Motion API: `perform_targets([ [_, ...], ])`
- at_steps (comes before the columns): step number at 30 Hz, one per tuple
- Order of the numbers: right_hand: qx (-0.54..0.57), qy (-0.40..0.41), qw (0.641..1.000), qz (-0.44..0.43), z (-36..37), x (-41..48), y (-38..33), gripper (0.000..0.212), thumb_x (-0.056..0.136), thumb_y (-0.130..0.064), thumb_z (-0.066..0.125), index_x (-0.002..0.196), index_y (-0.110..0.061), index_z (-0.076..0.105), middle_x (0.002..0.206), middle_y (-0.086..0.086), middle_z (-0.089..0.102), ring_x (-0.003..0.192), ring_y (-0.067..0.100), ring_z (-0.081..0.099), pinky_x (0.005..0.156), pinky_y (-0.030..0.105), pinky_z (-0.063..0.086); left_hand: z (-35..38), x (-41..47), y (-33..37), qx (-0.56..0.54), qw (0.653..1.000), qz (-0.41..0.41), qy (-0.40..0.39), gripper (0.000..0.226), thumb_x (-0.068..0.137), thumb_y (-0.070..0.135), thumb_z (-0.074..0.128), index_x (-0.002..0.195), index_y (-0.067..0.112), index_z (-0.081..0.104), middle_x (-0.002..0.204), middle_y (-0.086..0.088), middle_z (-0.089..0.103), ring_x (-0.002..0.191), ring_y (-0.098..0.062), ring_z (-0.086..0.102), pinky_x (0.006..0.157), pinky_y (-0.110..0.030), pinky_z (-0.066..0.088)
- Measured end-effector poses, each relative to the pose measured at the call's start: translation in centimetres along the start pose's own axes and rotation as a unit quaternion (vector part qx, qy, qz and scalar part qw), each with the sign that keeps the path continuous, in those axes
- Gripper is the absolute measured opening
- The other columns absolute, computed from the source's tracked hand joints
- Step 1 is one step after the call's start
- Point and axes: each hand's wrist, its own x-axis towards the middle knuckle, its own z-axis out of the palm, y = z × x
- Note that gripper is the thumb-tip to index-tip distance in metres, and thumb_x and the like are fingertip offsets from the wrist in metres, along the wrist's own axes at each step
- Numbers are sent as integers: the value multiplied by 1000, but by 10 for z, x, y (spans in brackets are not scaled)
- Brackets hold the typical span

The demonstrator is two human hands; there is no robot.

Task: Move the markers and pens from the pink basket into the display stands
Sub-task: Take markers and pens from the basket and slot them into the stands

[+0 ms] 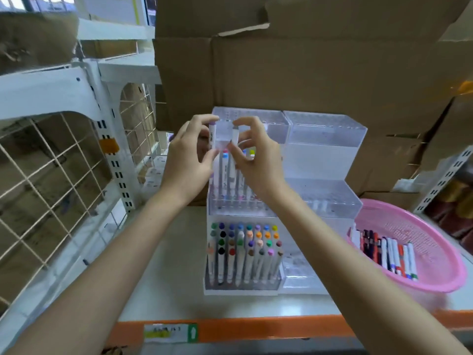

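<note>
- Head view: I take the left display stand as my landmark. It is a clear stepped rack on the shelf, and a right display stand touches its right side.
- My left hand is raised in front of the landmark's top step. Its thumb and fingers are curled round a purple-capped marker, which it holds upright.
- My right hand is just beside it, also before the top step. It pinches a white marker, again upright. Neither hand has fingers to spare.
- Below both hands, the landmark's middle step has a row of markers standing in it. The front step is packed with coloured caps.
- The pink basket sits to the right of the landmark, beyond the right stand. A batch of pens lies in it, so I judge the task to be well short of done.
- Step in hand, as I read it: seating these two markers in the landmark.
- The next move calls for lining each tip over a free hole, lowering straight down and letting go only once each is seated. I cannot make out which holes are free beneath my hands.
</note>
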Motion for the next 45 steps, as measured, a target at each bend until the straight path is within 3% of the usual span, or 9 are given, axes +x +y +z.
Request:
perform_targets([
  [2,-26,18,999,-18,7,-2,0,31,90,-17,65,118,-13,53,83,-9,53,72,0,56,62,9,45,0,0,-9,-38,999,-4,-10,51,80,0,71,123,19,52,105,-4,61,85,-9,63,76,-11,49],
  [5,-53,32,998,-29,14,-4,-1,32,89,-18,66,118,-10,54,82,-12,50,72,-5,52,66,3,41,3,-2,-16,-75,997,-13,-29,50,81,0,70,123,21,51,106,-4,61,86,-6,64,76,-12,51],
  [10,-63,42,997,-26,22,-6,2,27,90,-15,64,115,-10,55,76,-17,49,70,-8,53,65,3,40,8,-10,-23,-72,997,-4,-38,51,79,-3,70,121,20,54,102,-1,57,85,-2,60,75,-4,44],
  [21,-65,74,995,-26,25,-13,0,27,88,-10,65,113,-7,56,78,-14,53,74,-10,54,69,2,39,7,-16,-26,-91,995,8,-45,48,79,-2,71,119,18,54,92,-3,56,82,-2,57,71,-2,41],
  [25,-60,79,995,-28,25,-16,0,28,88,-9,66,114,-7,55,80,0,61,76,5,59,71,9,44,7,-16,-30,-76,995,11,-65,46,79,-2,71,117,18,55,93,-3,56,80,-5,58,70,-2,41],
  [29,-59,91,994,-33,24,-19,2,29,88,-10,66,114,-5,56,82,1,61,77,11,61,71,12,45,12,-26,-33,-43,995,34,-81,45,76,-1,73,116,15,58,91,2,54,78,-3,55,69,-2,40],
  [33,-59,92,993,-32,25,-21,2,30,86,-10,68,114,-6,57,87,-3,57,79,9,60,72,5,41,12,-31,-34,-54,995,28,-76,45,76,-1,73,115,14,58,93,0,55,80,-8,58,70,-16,50],
  [38,-74,80,993,-38,31,-23,4,30,85,-7,69,113,-10,58,89,-5,58,78,8,58,74,15,44,12,-31,-40,-65,993,-10,-98,40,78,1,72,110,16,55,89,-1,56,78,-6,59,69,-29,56],
  [45,-62,71,995,-27,28,-22,7,31,85,-9,70,113,-8,57,91,-9,55,78,7,58,68,9,42,10,-30,-38,-51,995,29,-86,24,85,6,67,106,11,56,87,-2,57,78,-13,59,68,-36,56],
])
